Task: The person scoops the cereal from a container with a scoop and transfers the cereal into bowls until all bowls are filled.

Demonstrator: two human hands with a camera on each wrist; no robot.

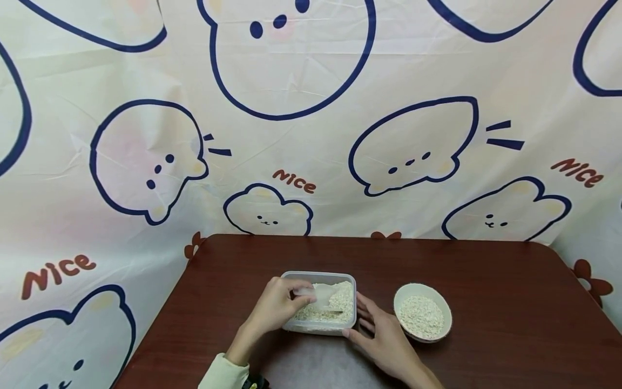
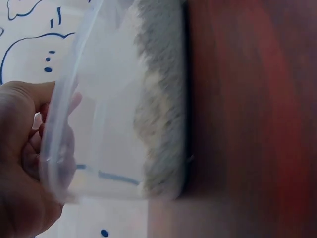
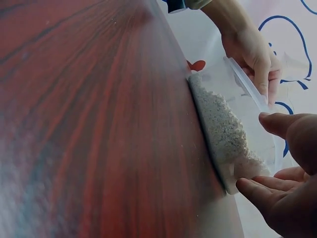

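Observation:
A clear plastic container [image 1: 318, 328] of pale oat flakes [image 1: 343, 297] stands on the table. Pinched in my left hand [image 1: 278, 303] is a translucent whitish scoop [image 1: 322, 294], its front edge down among the flakes. My right hand [image 1: 386, 337] touches the container's near right corner, thumb at the front and fingers along the right side. In the right wrist view its fingers [image 3: 260, 191] lie fairly straight against the container wall [image 3: 247, 124]. Through the wall in the left wrist view, the left hand [image 2: 22, 153] appears over the rim; the scoop is hard to make out there.
To the right of my right hand is a white bowl [image 1: 446, 327] holding more flakes [image 1: 421, 316]. The dark red-brown table [image 1: 233, 275] ends at a cloth backdrop [image 1: 335, 210] with cartoon faces. A dark band [image 1: 255, 381] sits on the left wrist below a pale sleeve.

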